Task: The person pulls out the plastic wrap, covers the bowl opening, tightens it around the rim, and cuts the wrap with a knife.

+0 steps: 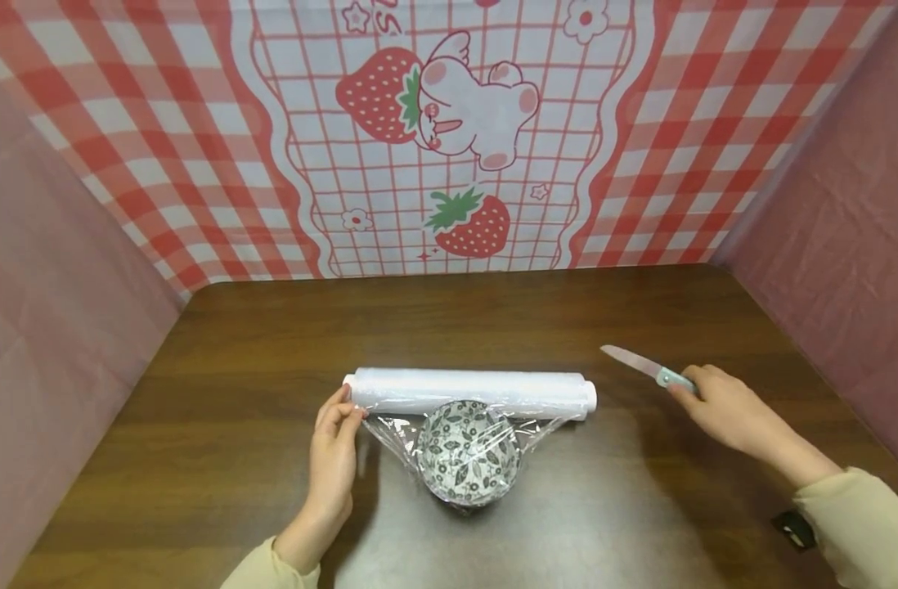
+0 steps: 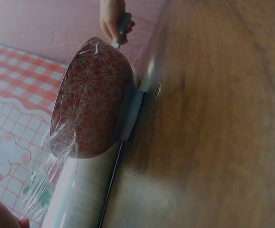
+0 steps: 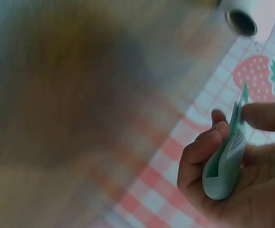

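A patterned bowl (image 1: 467,458) stands on the table under clear plastic wrap (image 1: 393,435). The wrap stretches from a white roll (image 1: 471,384) lying just behind the bowl. At the roll's left end, my left hand (image 1: 333,454) pinches the wrap's corner between thumb and fingers. The left wrist view shows the bowl's reddish flowered outside (image 2: 92,102), with film drawn tight toward the fingers. Out to the right, above the table, my right hand (image 1: 729,409) grips a small knife (image 1: 633,361) by its mint-green handle (image 3: 228,166), blade pointing left toward the roll's far side.
A brown wooden table (image 1: 272,327) carries everything. Behind it hangs a red-and-white checked cloth (image 1: 677,123) with strawberries. Pink cloth (image 1: 824,204) closes off both sides. A small dark object (image 1: 793,530) shows beside the right sleeve.
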{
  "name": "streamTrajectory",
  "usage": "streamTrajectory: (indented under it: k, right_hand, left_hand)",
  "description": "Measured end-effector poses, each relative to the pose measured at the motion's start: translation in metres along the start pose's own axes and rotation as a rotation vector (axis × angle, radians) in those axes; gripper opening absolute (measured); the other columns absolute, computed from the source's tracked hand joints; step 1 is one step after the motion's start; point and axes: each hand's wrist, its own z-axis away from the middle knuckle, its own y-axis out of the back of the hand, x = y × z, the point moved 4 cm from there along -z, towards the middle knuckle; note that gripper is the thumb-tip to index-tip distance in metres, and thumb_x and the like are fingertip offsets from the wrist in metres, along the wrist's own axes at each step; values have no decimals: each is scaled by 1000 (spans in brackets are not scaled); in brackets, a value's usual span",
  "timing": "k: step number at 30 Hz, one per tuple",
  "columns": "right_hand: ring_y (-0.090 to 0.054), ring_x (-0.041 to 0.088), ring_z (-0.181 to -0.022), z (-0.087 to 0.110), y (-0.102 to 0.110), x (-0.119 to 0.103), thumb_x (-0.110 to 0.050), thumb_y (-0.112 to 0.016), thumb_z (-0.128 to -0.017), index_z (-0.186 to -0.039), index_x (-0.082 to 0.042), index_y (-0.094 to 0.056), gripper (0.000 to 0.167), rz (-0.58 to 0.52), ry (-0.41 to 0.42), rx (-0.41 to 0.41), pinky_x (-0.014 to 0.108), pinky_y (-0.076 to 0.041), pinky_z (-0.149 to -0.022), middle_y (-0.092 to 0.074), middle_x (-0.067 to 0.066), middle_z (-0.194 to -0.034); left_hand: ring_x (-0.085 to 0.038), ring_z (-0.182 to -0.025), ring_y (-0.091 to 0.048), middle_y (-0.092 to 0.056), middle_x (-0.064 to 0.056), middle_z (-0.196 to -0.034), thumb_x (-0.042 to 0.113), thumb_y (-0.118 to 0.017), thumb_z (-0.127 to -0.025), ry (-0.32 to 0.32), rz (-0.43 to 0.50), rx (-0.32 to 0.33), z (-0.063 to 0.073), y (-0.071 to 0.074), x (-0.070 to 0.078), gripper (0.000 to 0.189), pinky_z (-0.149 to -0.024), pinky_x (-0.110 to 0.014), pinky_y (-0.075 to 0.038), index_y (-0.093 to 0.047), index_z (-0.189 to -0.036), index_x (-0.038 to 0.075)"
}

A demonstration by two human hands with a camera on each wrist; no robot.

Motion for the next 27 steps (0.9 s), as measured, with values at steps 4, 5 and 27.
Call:
streamTrajectory:
  k: [4, 5, 27]
  right_hand:
    - [-48, 23, -69, 1, -14, -1, -31, -44, -95, -97, 5, -51, 37, -102, -93, -6, 33, -37, -58, -54, 12, -79]
    - [-49, 23, -70, 3, -16, -1, -33, -43, -95, -100, 6, -50, 40, -126, -119, -13, 33, -38, -58, -55, 12, -80]
    - [-47, 21, -60, 15, -51, -12, -25, -57, -85, -90, 4, -45, 31, -57, -200, -119, 33, -37, -49, -52, 9, -70]
  left_hand:
    - [-28, -129, -33, -39, -14, -137, -1, -49, -88, 5, -1, 3, 0, 1, 0, 11, -108, -40, -22, -52, -81, -8]
    - [-28, -129, -33, -39, -15, -137, 0, -49, -88, 7, 1, 1, 0, 1, -1, 11, -108, -40, -22, -52, -81, -8]
    - [-23, -116, -40, -46, -16, -125, 2, -49, -87, 48, -52, 37, -3, 1, -5, 12, -96, -30, -28, -54, -81, -8]
